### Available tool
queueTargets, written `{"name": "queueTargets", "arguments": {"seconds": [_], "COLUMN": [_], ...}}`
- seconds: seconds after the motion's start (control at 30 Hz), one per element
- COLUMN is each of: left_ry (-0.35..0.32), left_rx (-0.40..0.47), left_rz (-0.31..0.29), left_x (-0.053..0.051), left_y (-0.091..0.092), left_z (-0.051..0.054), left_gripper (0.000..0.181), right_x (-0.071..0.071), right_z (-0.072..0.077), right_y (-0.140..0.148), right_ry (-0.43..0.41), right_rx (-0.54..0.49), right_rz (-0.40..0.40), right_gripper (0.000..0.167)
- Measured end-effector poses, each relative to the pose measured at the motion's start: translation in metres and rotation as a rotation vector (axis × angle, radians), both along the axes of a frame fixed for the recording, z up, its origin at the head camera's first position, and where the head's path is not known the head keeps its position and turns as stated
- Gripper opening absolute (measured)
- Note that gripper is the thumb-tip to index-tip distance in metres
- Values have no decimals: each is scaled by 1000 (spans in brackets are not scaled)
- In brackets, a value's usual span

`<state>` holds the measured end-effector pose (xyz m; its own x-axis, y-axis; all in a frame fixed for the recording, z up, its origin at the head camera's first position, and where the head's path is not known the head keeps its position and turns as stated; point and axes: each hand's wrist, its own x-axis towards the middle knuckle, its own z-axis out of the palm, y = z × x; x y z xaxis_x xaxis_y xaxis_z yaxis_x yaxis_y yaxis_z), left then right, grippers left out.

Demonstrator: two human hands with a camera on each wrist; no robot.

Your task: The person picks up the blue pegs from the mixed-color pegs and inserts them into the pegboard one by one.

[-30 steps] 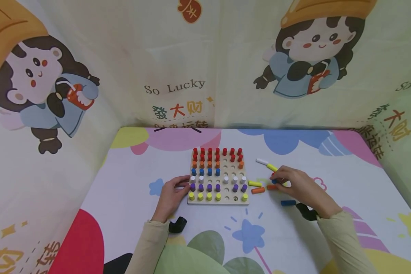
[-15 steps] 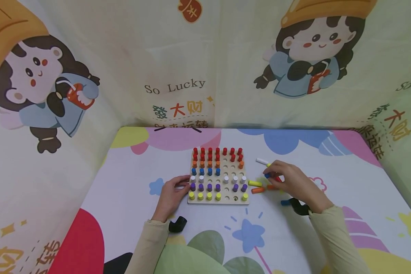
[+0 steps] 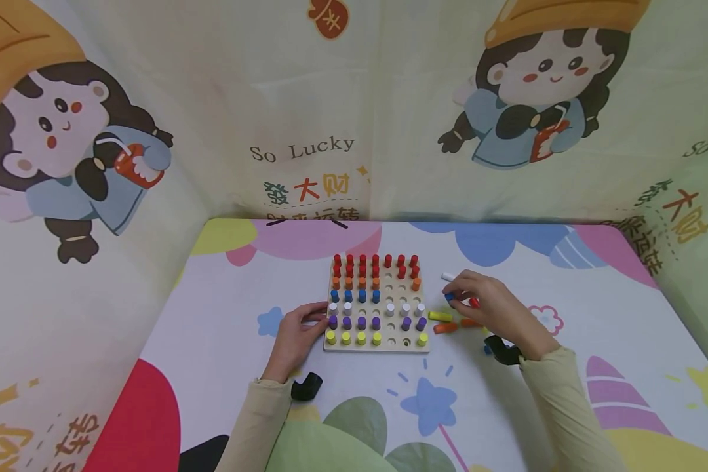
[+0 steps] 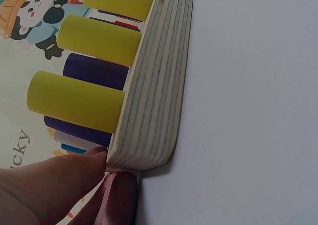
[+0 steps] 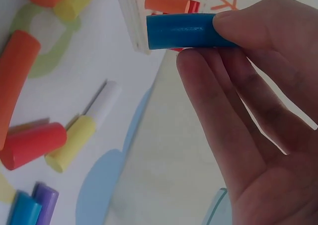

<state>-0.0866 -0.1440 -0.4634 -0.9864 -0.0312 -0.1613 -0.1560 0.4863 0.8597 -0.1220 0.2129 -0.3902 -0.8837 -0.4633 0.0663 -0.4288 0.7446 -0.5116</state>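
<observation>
A wooden pegboard (image 3: 354,351) carries rows of red, orange, blue, white, purple and yellow pegs, with several bare holes toward its right half. At the board's left edge my left hand (image 3: 297,337) holds on; in the left wrist view its thumb (image 4: 64,183) and a fingertip meet the board's corner. Right of the board, above the table, my right hand (image 3: 495,308) pinches a blue peg (image 5: 186,31) between thumb and fingertips. The blue peg's far end is hidden by the thumb and fingers.
Loose pegs lie right of the board: a yellow peg (image 3: 440,316), an orange peg (image 3: 445,328), a white peg (image 5: 107,103), a red peg (image 5: 35,143) and a purple peg (image 5: 47,202) among them. A patterned cloth (image 3: 212,367) covers the table, and printed curtains (image 3: 413,144) surround it.
My right hand has lifted the blue peg from among the loose pegs and moved left with it, toward the board. The left hand and board have stayed put.
</observation>
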Motion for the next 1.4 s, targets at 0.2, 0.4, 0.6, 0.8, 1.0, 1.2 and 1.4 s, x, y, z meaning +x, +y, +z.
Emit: {"name": "queueTargets", "arguments": {"seconds": [0.2, 0.4, 0.6, 0.8, 1.0, 1.2, 1.4], "left_ry": [-2, -2, -5, -10, -2, -4, -9], "left_rx": [0, 8, 15, 19, 16, 16, 17], "left_rz": [3, 3, 4, 2, -3, 0, 2], "left_x": [0, 0, -1, 0, 0, -1, -1], "left_y": [0, -1, 0, 0, -1, -1, -1], "left_z": [2, 1, 1, 2, 2, 2, 2], "left_gripper": [37, 38, 37, 37, 37, 37, 37], "right_x": [-3, -7, -11, -14, -16, -19, -19], "right_z": [1, 2, 3, 6, 7, 9, 12], "right_y": [-4, -10, -17, -25, -32, -38, -46], "right_ry": [-7, 0, 0, -4, 0, -11, -60], "right_rx": [-36, -54, -62, -64, -96, -100, -90], "right_rz": [22, 43, 49, 55, 87, 94, 74], "right_gripper": [24, 23, 23, 23, 23, 23, 22]}}
